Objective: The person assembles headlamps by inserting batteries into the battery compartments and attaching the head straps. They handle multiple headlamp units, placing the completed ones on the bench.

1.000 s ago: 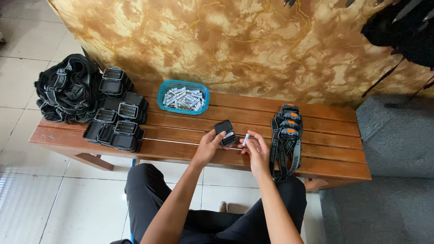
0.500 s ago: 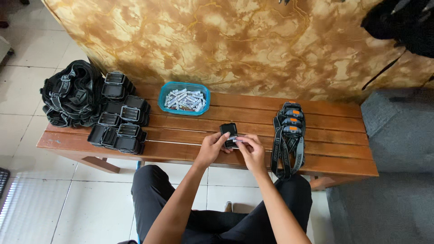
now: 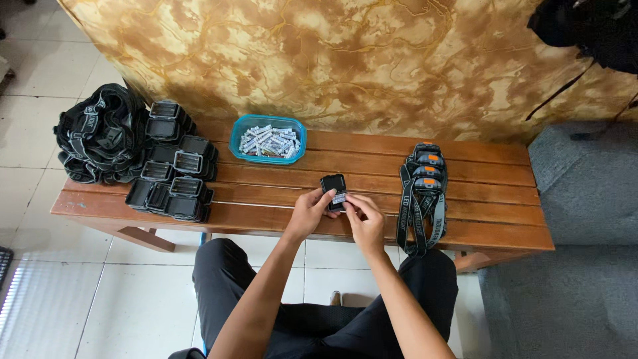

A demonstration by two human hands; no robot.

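A small black headlamp body rests on the wooden bench, and my left hand grips its lower left side. My right hand pinches a small silver battery against the lower end of the black body. Both hands meet at the middle of the bench, near its front edge. My fingers hide the lower part of the body.
A blue tray of silver batteries sits behind my hands. At the left lie several open black headlamp cases and a heap of black straps. Assembled headlamps with orange buttons lie at the right. A grey seat adjoins the bench.
My right hand has brought the battery in against the black body, and the hands have closed together. The camera view has shifted slightly.
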